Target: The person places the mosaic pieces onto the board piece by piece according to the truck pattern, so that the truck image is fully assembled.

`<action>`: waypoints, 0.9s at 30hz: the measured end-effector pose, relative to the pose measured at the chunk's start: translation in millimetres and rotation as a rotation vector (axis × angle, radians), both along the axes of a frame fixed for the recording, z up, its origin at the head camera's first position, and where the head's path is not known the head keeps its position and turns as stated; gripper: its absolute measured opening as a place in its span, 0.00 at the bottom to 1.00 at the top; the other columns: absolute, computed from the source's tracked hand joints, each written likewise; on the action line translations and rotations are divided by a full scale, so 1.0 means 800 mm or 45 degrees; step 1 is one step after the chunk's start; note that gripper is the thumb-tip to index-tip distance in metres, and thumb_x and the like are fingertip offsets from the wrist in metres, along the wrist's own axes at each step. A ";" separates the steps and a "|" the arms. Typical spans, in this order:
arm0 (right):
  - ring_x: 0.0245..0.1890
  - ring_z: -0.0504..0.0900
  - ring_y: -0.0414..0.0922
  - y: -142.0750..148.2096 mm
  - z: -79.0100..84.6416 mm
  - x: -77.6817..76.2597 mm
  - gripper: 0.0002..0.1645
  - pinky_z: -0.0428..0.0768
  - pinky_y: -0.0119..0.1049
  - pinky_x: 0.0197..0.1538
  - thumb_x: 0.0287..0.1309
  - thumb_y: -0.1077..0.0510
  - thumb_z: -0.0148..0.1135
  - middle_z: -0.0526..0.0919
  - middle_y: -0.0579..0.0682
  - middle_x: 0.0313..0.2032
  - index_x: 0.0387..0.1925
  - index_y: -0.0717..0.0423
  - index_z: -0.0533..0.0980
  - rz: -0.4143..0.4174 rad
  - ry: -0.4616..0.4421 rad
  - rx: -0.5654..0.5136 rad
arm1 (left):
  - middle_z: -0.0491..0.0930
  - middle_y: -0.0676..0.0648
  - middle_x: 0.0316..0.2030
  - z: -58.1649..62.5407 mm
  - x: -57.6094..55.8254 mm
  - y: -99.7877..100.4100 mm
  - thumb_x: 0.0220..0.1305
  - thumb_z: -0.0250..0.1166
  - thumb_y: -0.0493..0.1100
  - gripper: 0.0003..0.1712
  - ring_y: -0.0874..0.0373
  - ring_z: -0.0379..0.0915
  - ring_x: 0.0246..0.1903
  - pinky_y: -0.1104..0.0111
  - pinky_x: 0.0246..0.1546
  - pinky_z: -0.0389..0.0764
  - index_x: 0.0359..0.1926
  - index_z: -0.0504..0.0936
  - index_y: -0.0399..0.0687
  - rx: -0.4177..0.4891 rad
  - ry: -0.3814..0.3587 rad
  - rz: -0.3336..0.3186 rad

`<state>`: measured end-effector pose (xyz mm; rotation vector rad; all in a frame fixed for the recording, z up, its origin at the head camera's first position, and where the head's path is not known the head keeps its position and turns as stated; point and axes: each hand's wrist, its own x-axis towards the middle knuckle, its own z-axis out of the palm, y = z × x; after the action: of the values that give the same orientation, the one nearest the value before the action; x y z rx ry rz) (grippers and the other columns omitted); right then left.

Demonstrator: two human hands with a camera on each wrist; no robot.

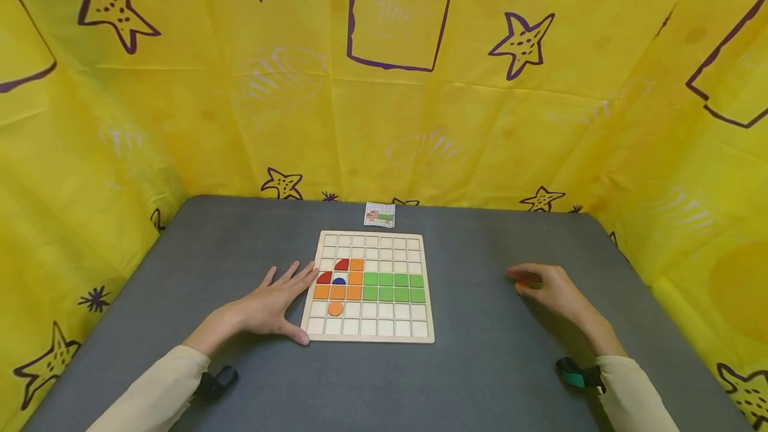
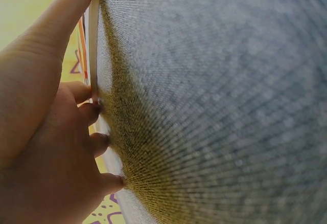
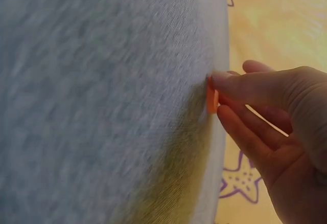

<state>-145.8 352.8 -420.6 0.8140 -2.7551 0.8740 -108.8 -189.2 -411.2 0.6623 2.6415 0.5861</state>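
Note:
A square wooden grid board [image 1: 371,338] lies on the dark table. In its cells sit several green square tiles [image 1: 386,295], several orange square tiles [image 1: 355,278], two red quarter-round tiles [image 1: 342,265], a blue half-round tile [image 1: 339,281] and an orange round tile [image 1: 335,309]. With fingers spread, my left hand [image 1: 273,305] rests at the board's left edge, thumb by the lower corner. Well to the right of the board, my right hand [image 1: 555,291] pinches a small orange tile [image 3: 212,96] between thumb and fingertips, close over the table. Its full shape is hidden by the fingers.
Behind the board lies a small picture card [image 1: 380,215] showing a coloured pattern on a grid. A yellow cloth [image 1: 384,109] with starfish and fish drawings surrounds the back and sides of the grey table [image 1: 474,365]. Dark straps [image 1: 579,375] are on both wrists.

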 end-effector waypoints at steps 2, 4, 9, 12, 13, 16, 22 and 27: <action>0.40 0.86 0.49 0.003 -0.001 0.000 0.20 0.84 0.38 0.42 0.48 0.72 0.72 0.87 0.56 0.41 0.46 0.65 0.82 -0.006 -0.014 -0.001 | 0.41 0.41 0.77 0.000 0.000 0.000 0.40 0.74 0.71 0.73 0.36 0.30 0.75 0.35 0.66 0.28 0.77 0.47 0.43 -0.003 -0.002 0.002; 0.40 0.86 0.48 0.005 -0.003 0.000 0.19 0.84 0.36 0.42 0.48 0.71 0.72 0.88 0.56 0.41 0.46 0.65 0.83 -0.013 -0.024 -0.009 | 0.41 0.41 0.77 0.001 -0.001 -0.001 0.40 0.74 0.71 0.73 0.36 0.30 0.75 0.35 0.66 0.28 0.77 0.46 0.43 -0.002 -0.007 0.005; 0.41 0.86 0.48 0.008 -0.006 0.002 0.19 0.83 0.35 0.43 0.49 0.70 0.72 0.87 0.55 0.42 0.46 0.64 0.83 -0.038 -0.059 -0.029 | 0.41 0.41 0.77 0.002 -0.002 -0.001 0.40 0.74 0.70 0.73 0.37 0.30 0.75 0.35 0.66 0.28 0.77 0.47 0.43 0.002 -0.010 0.008; 0.40 0.86 0.46 0.009 -0.006 0.004 0.19 0.83 0.34 0.42 0.50 0.68 0.73 0.87 0.54 0.41 0.46 0.64 0.83 -0.056 -0.069 -0.022 | 0.41 0.42 0.77 0.001 -0.002 -0.001 0.40 0.74 0.71 0.73 0.37 0.30 0.75 0.35 0.66 0.28 0.77 0.47 0.43 0.002 -0.006 0.001; 0.39 0.86 0.45 0.008 -0.006 0.005 0.19 0.83 0.34 0.41 0.50 0.68 0.73 0.88 0.54 0.41 0.46 0.64 0.83 -0.059 -0.072 -0.021 | 0.41 0.42 0.77 0.001 -0.002 -0.001 0.40 0.74 0.71 0.73 0.36 0.30 0.75 0.35 0.66 0.28 0.77 0.47 0.43 0.003 -0.006 -0.002; 0.38 0.86 0.43 0.005 -0.005 0.006 0.17 0.83 0.33 0.40 0.51 0.68 0.72 0.88 0.53 0.40 0.45 0.63 0.83 -0.042 -0.070 -0.014 | 0.41 0.42 0.77 -0.001 -0.002 0.000 0.40 0.74 0.72 0.73 0.36 0.30 0.75 0.35 0.66 0.28 0.77 0.47 0.43 -0.007 -0.007 -0.006; 0.38 0.85 0.43 -0.014 0.001 0.004 0.17 0.83 0.35 0.40 0.50 0.69 0.72 0.88 0.51 0.39 0.44 0.62 0.84 0.034 -0.018 0.003 | 0.42 0.41 0.77 -0.002 -0.003 0.001 0.39 0.74 0.71 0.73 0.35 0.30 0.74 0.35 0.66 0.28 0.77 0.48 0.42 0.002 0.010 -0.010; 0.37 0.85 0.44 -0.041 0.008 0.002 0.17 0.84 0.39 0.41 0.48 0.71 0.72 0.87 0.51 0.38 0.43 0.62 0.83 0.109 0.008 -0.024 | 0.41 0.42 0.77 -0.002 -0.002 0.000 0.39 0.74 0.72 0.73 0.36 0.31 0.75 0.35 0.66 0.28 0.77 0.48 0.42 -0.011 0.016 -0.018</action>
<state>-144.4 320.4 -413.8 0.9360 -2.7204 0.9087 -110.2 -188.9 -412.6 0.6832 2.6474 0.5677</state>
